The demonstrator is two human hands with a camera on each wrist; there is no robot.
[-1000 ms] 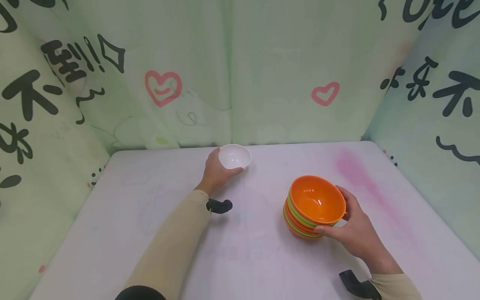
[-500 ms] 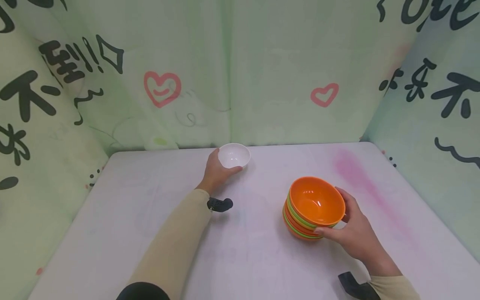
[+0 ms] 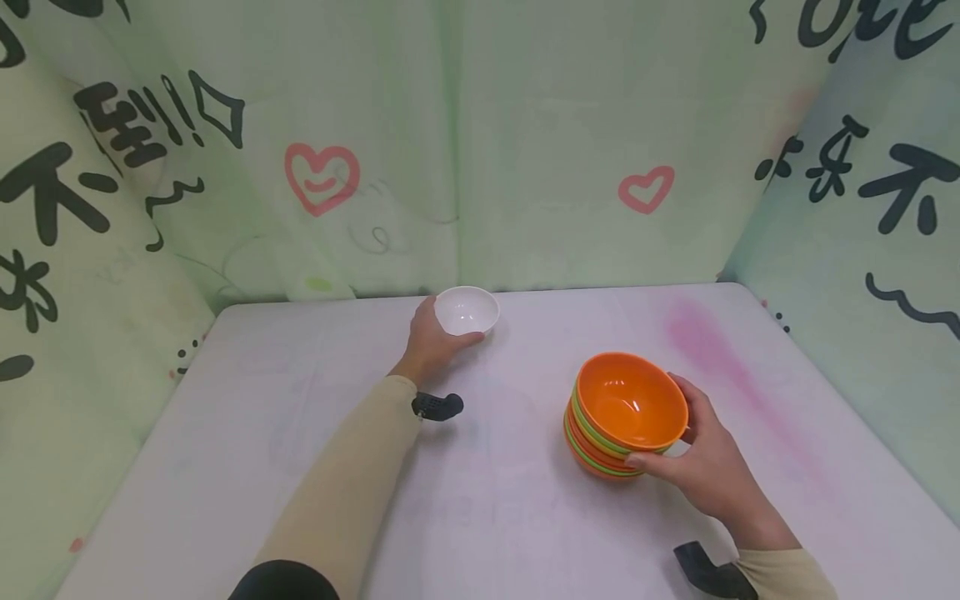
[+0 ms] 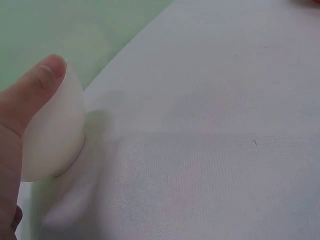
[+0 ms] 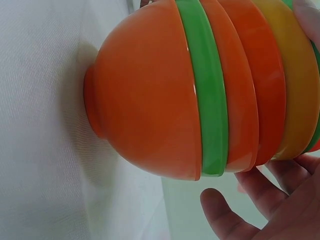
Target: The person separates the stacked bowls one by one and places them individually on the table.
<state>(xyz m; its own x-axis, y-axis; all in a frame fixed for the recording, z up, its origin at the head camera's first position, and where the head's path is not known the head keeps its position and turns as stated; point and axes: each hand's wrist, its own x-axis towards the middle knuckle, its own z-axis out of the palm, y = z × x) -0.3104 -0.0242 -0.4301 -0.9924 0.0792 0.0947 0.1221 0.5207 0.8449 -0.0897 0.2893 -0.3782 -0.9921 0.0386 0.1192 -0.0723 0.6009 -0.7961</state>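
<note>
Near the back edge of the table, my left hand (image 3: pixel 435 340) grips a small white bowl (image 3: pixel 468 310), thumb at its near side. The left wrist view shows the thumb lying along the rim of the white bowl (image 4: pixel 57 127), whose base is down at the cloth. To the right, my right hand (image 3: pixel 705 458) holds a stack of nested bowls (image 3: pixel 630 404) from its right side. An orange bowl is on top. In the right wrist view the stack (image 5: pixel 145 95) shows orange, green and yellow layers, with fingers around the upper ones; its lowest bowl's foot meets the tablecloth.
A pale cloth (image 3: pixel 480 508) with a pink smudge (image 3: pixel 701 337) covers the table. Behind it and along both sides hangs a green curtain (image 3: pixel 540 150) with dark lettering and pink hearts. Each wrist wears a black strap-like piece (image 3: pixel 437 406).
Both hands keep their grip on the white bowl and the stack, which stay in place. Only the head view shifts slightly.
</note>
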